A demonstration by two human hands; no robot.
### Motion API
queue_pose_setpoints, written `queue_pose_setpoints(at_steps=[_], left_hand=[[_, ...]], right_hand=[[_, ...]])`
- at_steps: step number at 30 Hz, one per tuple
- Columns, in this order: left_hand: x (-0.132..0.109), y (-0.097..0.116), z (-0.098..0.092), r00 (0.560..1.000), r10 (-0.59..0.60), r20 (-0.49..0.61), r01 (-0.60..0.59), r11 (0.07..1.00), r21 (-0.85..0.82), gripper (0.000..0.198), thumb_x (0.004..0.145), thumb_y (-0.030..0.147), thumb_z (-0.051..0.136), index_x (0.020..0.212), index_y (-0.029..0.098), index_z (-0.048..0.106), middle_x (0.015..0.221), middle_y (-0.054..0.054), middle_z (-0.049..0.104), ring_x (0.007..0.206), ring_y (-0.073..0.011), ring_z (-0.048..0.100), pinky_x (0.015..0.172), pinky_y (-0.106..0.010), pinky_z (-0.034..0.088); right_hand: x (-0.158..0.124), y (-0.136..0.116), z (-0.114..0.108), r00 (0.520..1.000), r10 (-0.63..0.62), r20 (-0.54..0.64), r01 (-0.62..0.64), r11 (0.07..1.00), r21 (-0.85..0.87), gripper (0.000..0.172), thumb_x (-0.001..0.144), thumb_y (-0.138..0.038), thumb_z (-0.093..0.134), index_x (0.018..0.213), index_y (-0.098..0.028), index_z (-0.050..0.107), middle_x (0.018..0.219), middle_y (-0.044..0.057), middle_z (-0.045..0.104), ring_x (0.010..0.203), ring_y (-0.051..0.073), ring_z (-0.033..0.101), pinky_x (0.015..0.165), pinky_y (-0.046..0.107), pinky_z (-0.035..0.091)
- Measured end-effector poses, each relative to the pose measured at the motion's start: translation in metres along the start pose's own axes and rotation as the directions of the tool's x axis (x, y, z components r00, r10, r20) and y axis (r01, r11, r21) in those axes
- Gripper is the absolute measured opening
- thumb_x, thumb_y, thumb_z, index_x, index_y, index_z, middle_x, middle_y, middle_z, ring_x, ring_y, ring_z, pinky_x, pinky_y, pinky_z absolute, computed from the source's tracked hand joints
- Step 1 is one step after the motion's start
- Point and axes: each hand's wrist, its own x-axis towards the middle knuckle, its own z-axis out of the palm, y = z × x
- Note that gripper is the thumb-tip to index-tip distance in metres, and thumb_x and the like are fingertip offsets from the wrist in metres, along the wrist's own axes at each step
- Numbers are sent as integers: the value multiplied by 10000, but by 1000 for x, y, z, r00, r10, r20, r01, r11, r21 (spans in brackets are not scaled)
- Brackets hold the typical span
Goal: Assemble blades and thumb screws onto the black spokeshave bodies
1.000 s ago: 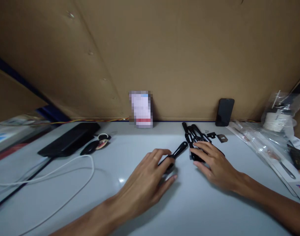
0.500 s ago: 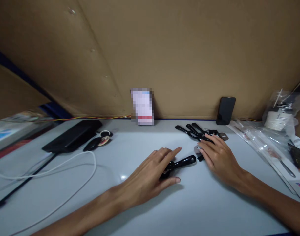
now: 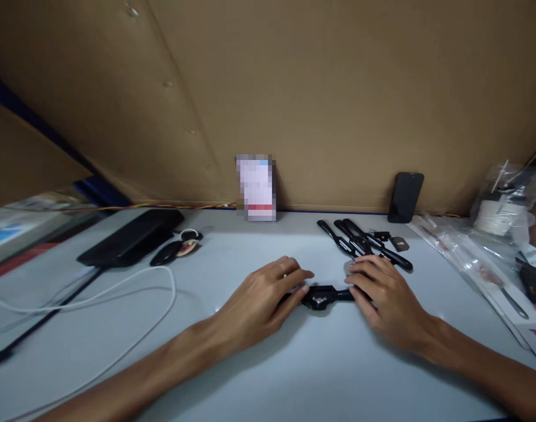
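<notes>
A black spokeshave body (image 3: pixel 319 298) lies crosswise low over the table in front of me, its middle opening showing. My left hand (image 3: pixel 274 293) closes on its left handle, thumb and fingers pinching close to the body. The end of the right handle passes under the curled fingers of my right hand (image 3: pixel 384 290); these fingers rest on it. A small light metal plate (image 3: pixel 349 268) shows in part just beyond my right fingertips. Further back lie several more black spokeshaves (image 3: pixel 358 241), bunched together, with a notched dark blade (image 3: pixel 399 243) beside them.
Propped against the cardboard wall (image 3: pixel 338 105) are a phone with a blurred screen (image 3: pixel 257 189) and a dark phone (image 3: pixel 405 197). Plastic-wrapped packages (image 3: pixel 479 275) and a bagged white roll (image 3: pixel 499 215) lie right. At left are a black device (image 3: pixel 131 239), keys (image 3: pixel 175 251) and a white cable (image 3: pixel 173 287).
The spokeshave has turned level and now spans between both hands. My left fingers have drawn in on its left handle. My right hand has come down from the back pile onto its right handle.
</notes>
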Motion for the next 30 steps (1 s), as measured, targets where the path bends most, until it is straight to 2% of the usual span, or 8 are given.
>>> queue_pose_setpoints(at_steps=[4,6,9,13,16,22,26,30], left_hand=[[1,5,-2,991,51,127,-47,998,-36,270,1061,215,491,1264,200,669,997,-58,644,838,-216,660,723,-339,565],[0,10,-2,987,61,151,-50,996,-76,329,1006,160,514,1307,205,640,1057,-73,627,893,-229,655,760,-358,578],[-2,16,0,985,85,150,-57,981,-183,405,934,54,504,1282,212,636,1152,-94,604,964,-229,642,813,-361,580],[-5,19,5,989,87,120,-57,972,-229,388,948,10,484,1213,220,675,1157,-91,601,911,-203,629,757,-317,549],[-5,17,6,991,62,121,-29,966,-256,422,938,-14,496,1225,228,689,1156,-85,608,893,-194,633,741,-302,534],[-4,18,4,989,-19,145,75,918,-390,441,879,-76,536,1161,217,707,1173,-71,624,999,-202,647,832,-305,530],[-5,23,5,984,-95,149,148,906,-397,427,845,-99,562,1083,221,718,1151,-53,642,1054,-219,634,903,-341,509],[-6,24,11,984,-115,133,165,863,-478,395,844,-102,546,1013,204,729,1126,-51,631,1003,-197,648,873,-317,517]], right_hand=[[0,-9,6,996,4,94,-25,973,231,241,1001,-125,665,1234,-167,710,1126,100,728,1084,266,659,955,459,573],[-1,-12,10,989,50,140,-86,960,265,251,986,-132,694,1231,-185,708,1087,82,715,1023,258,671,896,441,584],[-4,-12,12,976,130,177,-167,962,217,157,1010,-132,637,1134,-189,715,1012,72,688,948,266,675,822,453,578],[-9,-10,11,974,98,206,-139,970,199,144,1019,-213,638,1148,-205,702,1057,87,675,970,288,675,825,484,579],[-13,-9,13,978,82,192,-116,978,175,181,1019,-231,645,1193,-227,691,1097,94,684,991,294,693,829,477,590],[-14,-7,19,988,73,138,-90,988,128,191,1025,-202,609,1197,-240,683,1042,80,712,910,267,732,755,404,604],[-13,-7,18,985,80,154,-101,986,135,174,1024,-202,607,1172,-261,675,1021,59,726,898,252,746,753,379,603],[-10,-8,18,982,84,167,-105,987,120,138,1021,-203,568,1110,-247,664,992,59,722,862,247,740,714,370,583]])
